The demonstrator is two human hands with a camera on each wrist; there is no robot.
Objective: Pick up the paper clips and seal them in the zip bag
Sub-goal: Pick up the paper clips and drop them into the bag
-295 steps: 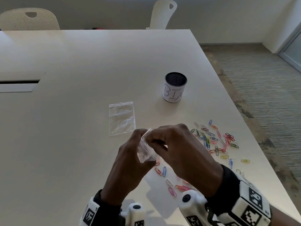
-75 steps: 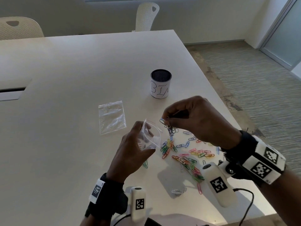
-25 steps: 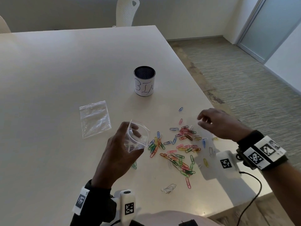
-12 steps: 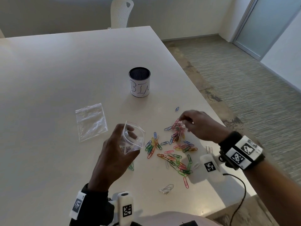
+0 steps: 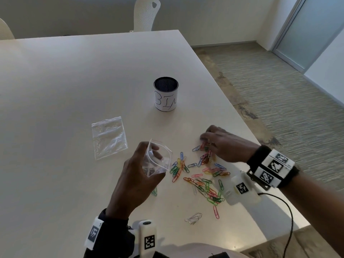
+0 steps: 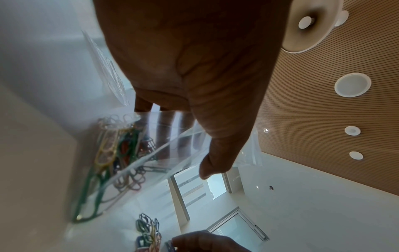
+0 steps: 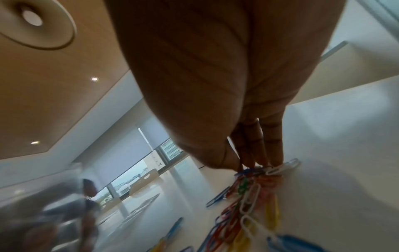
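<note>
My left hand (image 5: 138, 170) grips a small clear zip bag (image 5: 159, 161) just above the table, mouth open toward the pile. In the left wrist view my thumb (image 6: 215, 162) presses the zip bag (image 6: 172, 150) wall, and several coloured paper clips (image 6: 116, 153) lie inside. More paper clips (image 5: 201, 175) are scattered on the white table (image 5: 74, 90) to the right of the bag. My right hand (image 5: 205, 141) is down at the pile's far end. In the right wrist view its fingertips (image 7: 252, 163) pinch a bunch of paper clips (image 7: 254, 185) against the tabletop.
A second clear zip bag (image 5: 108, 137) lies flat to the left. A mesh cup labelled BIN (image 5: 166, 95) stands behind the pile. The table's right edge (image 5: 240, 116) runs close past my right hand. A loose pale clip (image 5: 193, 218) lies near the front edge.
My right hand swung left from the table's edge onto the far end of the pile and closed its fingertips on clips. My left hand keeps holding the open bag in place.
</note>
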